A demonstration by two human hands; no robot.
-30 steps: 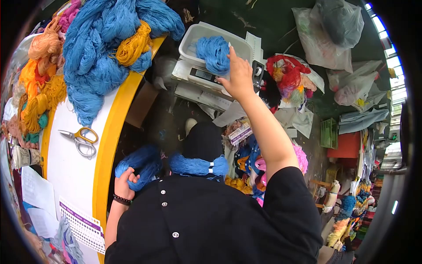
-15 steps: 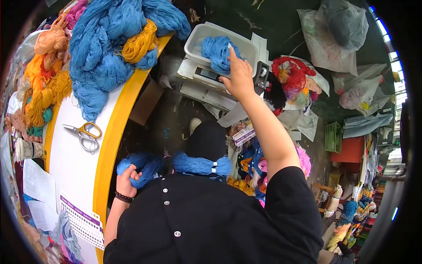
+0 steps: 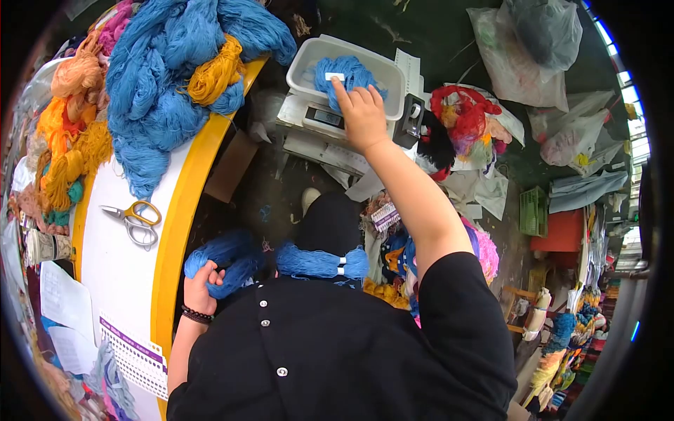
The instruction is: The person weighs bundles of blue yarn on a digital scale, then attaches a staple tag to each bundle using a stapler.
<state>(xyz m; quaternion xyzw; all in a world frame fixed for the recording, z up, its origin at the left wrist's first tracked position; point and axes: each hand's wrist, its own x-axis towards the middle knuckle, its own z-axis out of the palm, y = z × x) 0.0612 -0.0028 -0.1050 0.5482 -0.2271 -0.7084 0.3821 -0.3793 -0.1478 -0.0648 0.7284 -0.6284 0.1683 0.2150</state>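
Observation:
My left hand (image 3: 202, 288) is closed round a blue yarn skein (image 3: 228, 254) beside the table edge. My right hand (image 3: 361, 112) reaches over the scale, its index finger on a small white label (image 3: 335, 76) that lies on blue yarn (image 3: 354, 70). That yarn sits in a white tray (image 3: 303, 64) on the scale (image 3: 325, 117). The other fingers of this hand are spread and hold nothing visible. Another blue skein (image 3: 309, 261) with white bands lies across my lap.
A curved table (image 3: 175, 231) with a yellow edge stands at left, bearing scissors (image 3: 133, 223), a large blue yarn heap (image 3: 165, 84) and a shade card (image 3: 133, 351). Red yarn (image 3: 463, 112) and plastic bags (image 3: 519, 56) lie at right. A green basket (image 3: 533, 210) stands farther right.
My right hand has moved left and slightly down, from over the tray's right part onto the label. The label now lies flat on the yarn. My left hand keeps its hold.

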